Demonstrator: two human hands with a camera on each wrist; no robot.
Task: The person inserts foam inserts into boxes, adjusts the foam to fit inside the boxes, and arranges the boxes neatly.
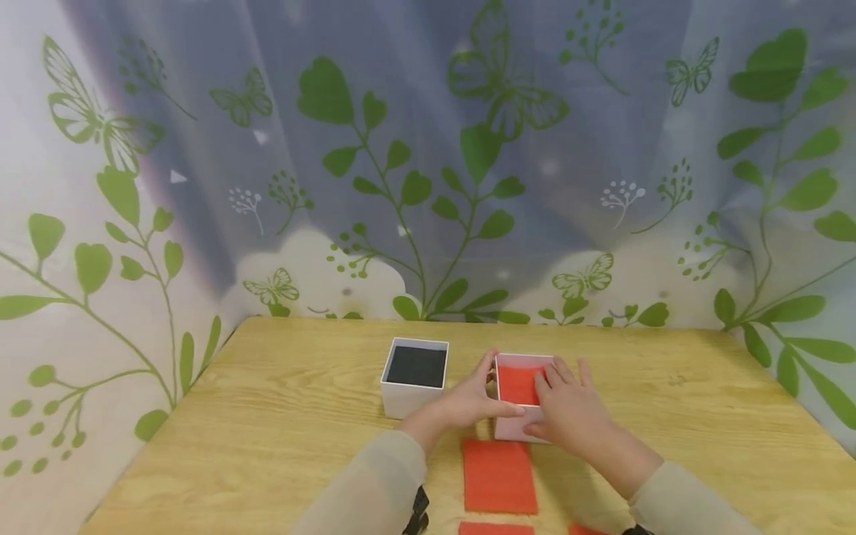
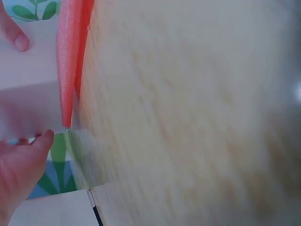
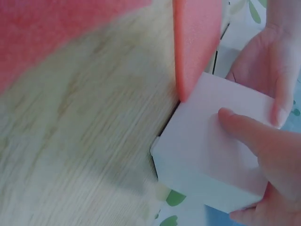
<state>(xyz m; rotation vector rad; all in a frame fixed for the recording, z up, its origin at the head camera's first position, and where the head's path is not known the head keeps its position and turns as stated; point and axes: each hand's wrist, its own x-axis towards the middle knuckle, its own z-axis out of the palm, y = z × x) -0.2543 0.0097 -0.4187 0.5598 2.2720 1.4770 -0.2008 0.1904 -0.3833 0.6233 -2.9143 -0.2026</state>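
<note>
A white open-topped box (image 1: 518,426) holding a red square sheet (image 1: 518,384) sits between both hands. My left hand (image 1: 471,397) grips its left side, thumb along the front rim and fingers at the far left corner. Over the right rim lie the fingers of my right hand (image 1: 575,409), their tips by the red sheet; its thumb presses the front wall, as the right wrist view shows. A second red square (image 1: 500,477), thick and foam-like in the left wrist view, lies in front of the box. Part of the box's right wall is hidden by the right hand.
Another white box (image 1: 404,401) with a black sheet (image 1: 417,366) inside stands to the left, near the left wrist. More red squares (image 1: 496,529) lie at the near side of the wooden table (image 1: 267,416). A leaf-patterned curtain (image 1: 428,186) hangs behind.
</note>
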